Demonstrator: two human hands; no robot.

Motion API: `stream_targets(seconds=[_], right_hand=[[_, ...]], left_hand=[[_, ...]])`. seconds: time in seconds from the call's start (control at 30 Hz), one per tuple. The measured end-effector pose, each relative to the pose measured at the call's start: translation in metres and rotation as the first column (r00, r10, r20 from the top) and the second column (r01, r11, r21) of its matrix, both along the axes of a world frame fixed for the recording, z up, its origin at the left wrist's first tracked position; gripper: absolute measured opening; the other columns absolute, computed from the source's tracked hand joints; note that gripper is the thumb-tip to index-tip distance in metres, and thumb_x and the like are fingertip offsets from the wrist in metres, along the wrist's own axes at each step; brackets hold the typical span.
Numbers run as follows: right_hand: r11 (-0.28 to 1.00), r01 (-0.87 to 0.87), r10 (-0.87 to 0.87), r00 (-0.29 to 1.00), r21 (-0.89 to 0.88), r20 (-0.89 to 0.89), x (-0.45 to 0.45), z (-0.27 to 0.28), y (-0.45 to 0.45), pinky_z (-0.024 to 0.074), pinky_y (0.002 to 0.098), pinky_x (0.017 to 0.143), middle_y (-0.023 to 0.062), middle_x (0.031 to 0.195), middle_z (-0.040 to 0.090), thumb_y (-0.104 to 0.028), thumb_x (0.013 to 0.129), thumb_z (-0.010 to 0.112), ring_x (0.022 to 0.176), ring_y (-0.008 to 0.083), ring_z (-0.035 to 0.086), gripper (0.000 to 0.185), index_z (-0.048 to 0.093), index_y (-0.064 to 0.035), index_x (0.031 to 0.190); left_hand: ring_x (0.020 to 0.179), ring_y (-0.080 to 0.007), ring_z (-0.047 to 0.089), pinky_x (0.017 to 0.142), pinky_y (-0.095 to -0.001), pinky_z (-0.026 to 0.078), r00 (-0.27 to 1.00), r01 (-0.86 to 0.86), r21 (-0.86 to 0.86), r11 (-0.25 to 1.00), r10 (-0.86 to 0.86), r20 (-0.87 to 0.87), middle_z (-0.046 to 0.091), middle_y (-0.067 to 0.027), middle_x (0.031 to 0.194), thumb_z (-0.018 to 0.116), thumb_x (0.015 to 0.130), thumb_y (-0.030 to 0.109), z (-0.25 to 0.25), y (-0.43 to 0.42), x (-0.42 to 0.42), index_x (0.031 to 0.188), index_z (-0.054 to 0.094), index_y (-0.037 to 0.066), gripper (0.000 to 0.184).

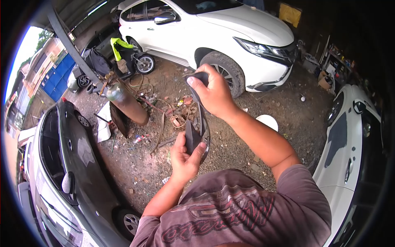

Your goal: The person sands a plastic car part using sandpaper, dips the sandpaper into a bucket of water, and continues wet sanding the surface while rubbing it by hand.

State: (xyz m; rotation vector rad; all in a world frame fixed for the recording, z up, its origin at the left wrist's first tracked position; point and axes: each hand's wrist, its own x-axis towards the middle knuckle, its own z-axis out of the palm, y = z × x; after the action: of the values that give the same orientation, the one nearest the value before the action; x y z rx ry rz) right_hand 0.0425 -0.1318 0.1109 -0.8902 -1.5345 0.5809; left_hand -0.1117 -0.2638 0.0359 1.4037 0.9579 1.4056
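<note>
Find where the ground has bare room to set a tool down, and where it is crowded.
Fairly bare: gravel between the round white object and the white car at right; dirt, with scattered bits, between the grey car and left forearm. Crowded: the patch around the cylinder and scrap pile, seen beyond the held dark strip.

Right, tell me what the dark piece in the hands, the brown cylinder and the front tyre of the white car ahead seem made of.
Dark piece: probably plastic, possibly rubber; matte, near-black, with thin, curved edges.
Cylinder: likely steel, with dull, worn paint or rust; its rounded body looks mottled brown.
Front tyre: rubber, dull dark grey, browned by dirt.
</note>
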Motion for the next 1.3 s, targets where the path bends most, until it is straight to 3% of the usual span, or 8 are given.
stream_targets(seconds=[0.27,0.53,0.57,0.73,0.93,1.0,1.2,1.3], right_hand=[[0.996,-0.091,0.092,0.996,0.017,-0.013,-0.023,-0.015,-0.017,0.0524,0.0355,0.068,0.0084,0.083,0.07,-0.016,0.1,0.078,0.076,0.0132,0.065,0.021,0.062,-0.0034,0.101],[0.991,-0.135,0.133,0.989,0.018,0.064,-0.032,-0.061,-0.054,0.0543,0.0379,0.07,0.0102,0.083,0.07,-0.017,0.1,0.078,0.075,0.0185,0.07,0.022,0.061,-0.0047,0.102],[0.991,-0.126,0.129,0.988,-0.034,0.081,-0.031,-0.061,-0.052,0.0554,0.0466,0.07,0.0174,0.083,0.07,-0.016,0.095,0.082,0.078,0.0401,0.074,0.026,0.059,-0.0052,0.101],[0.995,0.097,-0.099,0.992,0.029,0.077,-0.046,-0.025,0.037,0.0566,0.0476,0.071,0.0175,0.086,0.073,-0.023,0.097,0.08,0.081,0.0396,0.075,0.027,0.062,-0.0026,0.101],[0.99,0.067,-0.082,0.989,-0.126,-0.122,0.0,-0.012,0.005,0.0598,0.0414,0.069,0.0157,0.09,0.077,-0.013,0.102,0.07,0.073,0.024,0.076,0.014,0.067,-0.0001,0.106],[0.995,0.044,-0.037,0.996,-0.084,0.085,-0.005,-0.027,-0.018,0.0577,0.036,0.075,0.009,0.096,0.076,-0.012,0.102,0.069,0.081,0.0156,0.071,0.014,0.07,-0.0009,0.11],[0.972,-0.025,-0.06,0.934,0.232,0.352,-0.036,-0.037,-0.059,0.0601,0.0426,0.075,0.0136,0.099,0.07,-0.003,0.09,0.074,0.089,0.0333,0.075,0.019,0.074,-0.0023,0.11],[0.969,-0.045,-0.053,0.923,0.244,0.381,-0.037,-0.035,-0.074,0.0608,0.0445,0.077,0.0153,0.104,0.07,0.0,0.086,0.073,0.092,0.0349,0.074,0.03,0.075,-0.0007,0.116]], left_hand=[[0.076,-0.0039,0.053,0.065,-0.0235,0.043,0.982,-0.102,0.074,0.992,0.112,-0.151,0.062,0.0047,0.092,0.075,0.1,0.003,0.0,0.015,-0.023,0.118,0.061,0.003,0.022],[0.06,-0.0053,0.052,0.052,-0.0228,0.04,0.973,-0.007,-0.085,0.996,0.027,0.228,0.063,-0.0002,0.091,0.072,0.101,0.001,-0.012,0.017,-0.03,0.125,0.056,0.003,0.029],[0.06,-0.0055,0.051,0.052,-0.023,0.039,0.974,-0.015,-0.068,0.998,0.03,0.223,0.063,-0.0005,0.092,0.072,0.1,0.001,-0.014,0.017,-0.032,0.125,0.056,0.003,0.029],[0.061,-0.0067,0.053,0.052,-0.0237,0.041,0.963,0.099,-0.142,0.985,-0.059,0.264,0.068,-0.0039,0.098,0.072,0.099,-0.001,-0.017,0.019,-0.038,0.129,0.057,0.004,0.034],[0.067,-0.01,0.056,0.062,-0.0253,0.047,0.907,0.106,-0.128,0.986,-0.043,0.419,0.07,-0.0082,0.112,0.071,0.098,0.001,-0.026,0.017,-0.055,0.141,0.053,0.003,0.047],[0.069,-0.0099,0.057,0.064,-0.0257,0.048,0.897,0.116,-0.105,0.988,-0.059,0.437,0.068,-0.0082,0.112,0.066,0.098,0.002,-0.024,0.018,-0.056,0.144,0.052,0.002,0.048],[0.077,-0.0104,0.059,0.07,-0.0263,0.051,0.922,0.16,0.001,0.987,-0.15,0.357,0.062,-0.0064,0.114,0.057,0.098,0.005,-0.037,0.026,-0.049,0.155,0.043,0.001,0.059],[0.109,-0.0155,0.065,0.094,-0.0292,0.054,0.978,0.031,0.05,0.998,-0.041,0.206,0.063,-0.0086,0.133,0.058,0.1,0.006,-0.028,0.024,-0.039,0.16,0.041,0.001,0.063]])
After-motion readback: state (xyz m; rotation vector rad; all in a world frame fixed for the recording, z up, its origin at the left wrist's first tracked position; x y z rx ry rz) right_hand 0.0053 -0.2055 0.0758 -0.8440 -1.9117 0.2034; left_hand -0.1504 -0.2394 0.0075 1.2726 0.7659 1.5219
